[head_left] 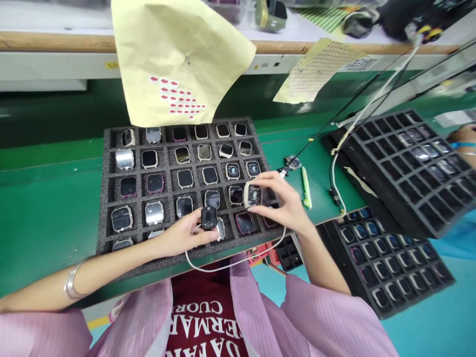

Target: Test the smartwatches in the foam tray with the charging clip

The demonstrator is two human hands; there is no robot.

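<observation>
A dark foam tray of smartwatch cases lies before me on the green bench. My left hand pinches a small black square charger with a white cable attached, above the tray's front middle. Between the thumb and fingers of my right hand is a light-framed smartwatch, raised over the right side of the tray. Its dark face shows a faint picture. Just behind it, two smartwatches in the tray have lit faces. Part of the front row is hidden by my left arm.
Yellow sticker sheets hang from the shelf edge. Right of the tray lie a green pen and a loose watch. Another black tray, with a co-worker's hand beside it, stands right; a filled tray sits lower. Cables hang nearby.
</observation>
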